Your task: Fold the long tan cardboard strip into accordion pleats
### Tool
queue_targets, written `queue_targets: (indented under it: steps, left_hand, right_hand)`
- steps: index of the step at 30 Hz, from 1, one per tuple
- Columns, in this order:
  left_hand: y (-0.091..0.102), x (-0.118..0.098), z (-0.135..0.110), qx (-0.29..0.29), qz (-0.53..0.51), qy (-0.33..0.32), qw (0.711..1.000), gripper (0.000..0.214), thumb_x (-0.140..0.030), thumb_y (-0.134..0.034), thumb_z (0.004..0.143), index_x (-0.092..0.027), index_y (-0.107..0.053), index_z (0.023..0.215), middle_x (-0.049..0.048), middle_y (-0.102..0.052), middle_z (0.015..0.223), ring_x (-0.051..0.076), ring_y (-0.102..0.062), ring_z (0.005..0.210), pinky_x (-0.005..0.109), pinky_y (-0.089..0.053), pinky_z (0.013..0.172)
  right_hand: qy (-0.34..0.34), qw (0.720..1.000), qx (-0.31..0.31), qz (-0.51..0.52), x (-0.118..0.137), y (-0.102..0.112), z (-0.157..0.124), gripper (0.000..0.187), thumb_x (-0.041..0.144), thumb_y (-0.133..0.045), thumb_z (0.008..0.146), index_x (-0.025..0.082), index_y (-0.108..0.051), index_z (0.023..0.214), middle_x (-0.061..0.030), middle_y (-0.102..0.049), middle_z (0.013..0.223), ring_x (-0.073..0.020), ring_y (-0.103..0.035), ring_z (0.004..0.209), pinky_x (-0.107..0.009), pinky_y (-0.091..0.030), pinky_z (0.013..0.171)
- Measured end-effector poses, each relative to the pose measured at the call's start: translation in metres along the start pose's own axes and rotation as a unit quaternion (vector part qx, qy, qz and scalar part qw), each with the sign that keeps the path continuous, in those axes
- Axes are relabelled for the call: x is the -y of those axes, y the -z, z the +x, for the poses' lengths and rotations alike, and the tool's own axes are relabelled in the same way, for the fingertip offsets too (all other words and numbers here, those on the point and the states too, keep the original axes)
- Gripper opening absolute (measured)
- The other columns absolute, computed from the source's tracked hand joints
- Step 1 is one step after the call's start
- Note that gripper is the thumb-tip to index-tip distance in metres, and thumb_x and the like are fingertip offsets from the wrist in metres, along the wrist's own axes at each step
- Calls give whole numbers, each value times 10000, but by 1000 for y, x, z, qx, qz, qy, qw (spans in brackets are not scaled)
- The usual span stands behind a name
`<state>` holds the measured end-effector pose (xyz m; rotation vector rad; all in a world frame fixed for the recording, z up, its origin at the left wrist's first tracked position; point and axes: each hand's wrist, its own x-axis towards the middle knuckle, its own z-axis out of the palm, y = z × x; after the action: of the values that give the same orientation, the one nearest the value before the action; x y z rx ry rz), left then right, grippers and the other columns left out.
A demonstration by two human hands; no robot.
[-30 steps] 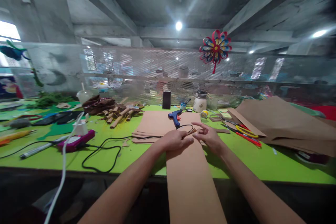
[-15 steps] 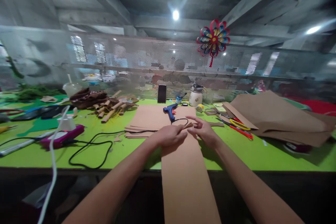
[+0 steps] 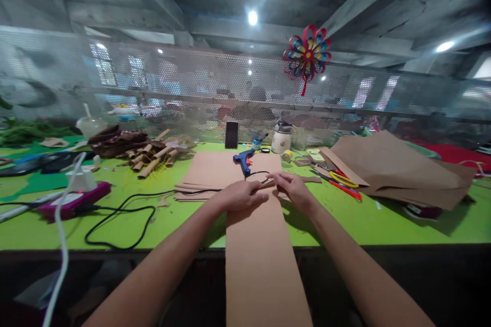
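Observation:
A long brown cardboard strip (image 3: 261,255) runs from the green table toward me over its front edge. My left hand (image 3: 240,195) rests on the strip's far end, fingers curled around a small brown rolled piece (image 3: 267,184). My right hand (image 3: 293,189) meets it from the right, fingertips pinching the same piece. Just beyond the hands lies a blue glue gun (image 3: 242,159) on a stack of cardboard sheets (image 3: 215,169).
Rolled cardboard tubes (image 3: 151,156) lie at back left, a purple device (image 3: 72,199) and a black cable (image 3: 123,214) at left. Scissors (image 3: 341,181) and large brown paper sheets (image 3: 399,171) are at right. A white jar (image 3: 281,140) stands by the mesh fence. A paper pinwheel (image 3: 307,56) hangs above.
The view has swung slightly right and down. My right hand, fingers spread a second ago, has closed in on the small piece that my left hand holds.

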<state>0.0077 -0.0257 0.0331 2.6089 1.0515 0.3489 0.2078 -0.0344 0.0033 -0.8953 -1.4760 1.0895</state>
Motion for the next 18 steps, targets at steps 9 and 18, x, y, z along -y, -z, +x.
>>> queue_targets:
  steps: [9,18]
  left_hand:
    - [-1,7,2,-3,-3,18,1000,543,-590,-354,849,-225,-546,1203,68,-654,1059,224,-597,902,265,-402,767]
    - [1,9,3,22,3,6,1000,557,-597,-333,853,-196,-551,1172,85,-646,1030,224,-590,877,268,-399,739]
  right_hand:
    - [-44,998,13,33,-2,1,2,314,448,-637,746,175,-679,896,11,-528,608,-94,-457,553,-243,-394,574]
    - [-19,998,58,2,0,4,-2,495,231,-724,642,192,-598,1118,18,-550,692,-94,-458,587,-226,-342,545]
